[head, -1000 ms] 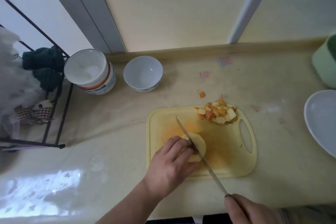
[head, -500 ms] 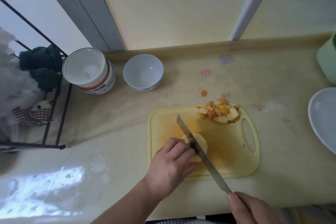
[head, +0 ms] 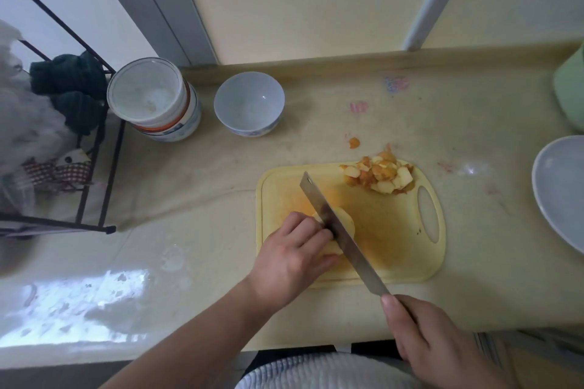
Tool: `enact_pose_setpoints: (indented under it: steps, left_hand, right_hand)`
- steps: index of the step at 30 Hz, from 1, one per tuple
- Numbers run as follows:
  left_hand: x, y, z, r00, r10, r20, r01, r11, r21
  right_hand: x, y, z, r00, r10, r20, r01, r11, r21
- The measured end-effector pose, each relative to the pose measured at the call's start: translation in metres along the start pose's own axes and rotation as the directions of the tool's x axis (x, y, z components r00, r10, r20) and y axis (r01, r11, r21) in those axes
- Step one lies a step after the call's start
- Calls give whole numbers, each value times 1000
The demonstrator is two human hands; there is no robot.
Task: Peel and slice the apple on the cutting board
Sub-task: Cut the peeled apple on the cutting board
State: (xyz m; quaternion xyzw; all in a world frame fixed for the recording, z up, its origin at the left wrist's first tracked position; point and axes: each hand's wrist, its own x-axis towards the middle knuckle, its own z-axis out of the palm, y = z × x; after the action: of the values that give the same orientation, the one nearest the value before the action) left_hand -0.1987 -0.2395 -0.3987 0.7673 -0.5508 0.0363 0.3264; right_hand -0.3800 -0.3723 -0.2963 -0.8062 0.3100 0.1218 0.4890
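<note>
A peeled, pale apple piece lies on the yellow cutting board. My left hand holds it down from the left with curled fingers and hides most of it. My right hand grips the handle of a long knife near the counter's front edge. The blade crosses the apple diagonally, right against my left fingers. A heap of peel and apple bits sits at the board's far right corner.
A white bowl and a stack of bowls stand behind the board at the left. A grey plate lies at the right edge, with a green container behind it. A black wire rack stands at the far left. One peel scrap lies on the counter.
The knife has tilted so its flat side shows more, and its tip has shifted slightly left over the apple. My left hand keeps holding the apple in the same spot.
</note>
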Motion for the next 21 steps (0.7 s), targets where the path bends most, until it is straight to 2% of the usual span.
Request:
enact_pose_setpoints:
  steps: [6,9,14,21]
  left_hand:
    - [8,-5,-3,996,-67,-66,68,998,10]
    - [14,-10,-4,991,-99,-87,102,994,32]
    - [12,-3,3,997,-53,-52,56,997,60]
    - [13,-3,1,999,-28,-41,30,998,56]
  right_hand:
    - [16,-7,-1,998,-24,61,24,1000,-11]
    - [23,-14,-4,998,-39,46,40,999,-23]
    - [15,-10,-6,998,42,38,-38,995,-90]
    - [21,-13,-4,994,91,54,-86,992,-94]
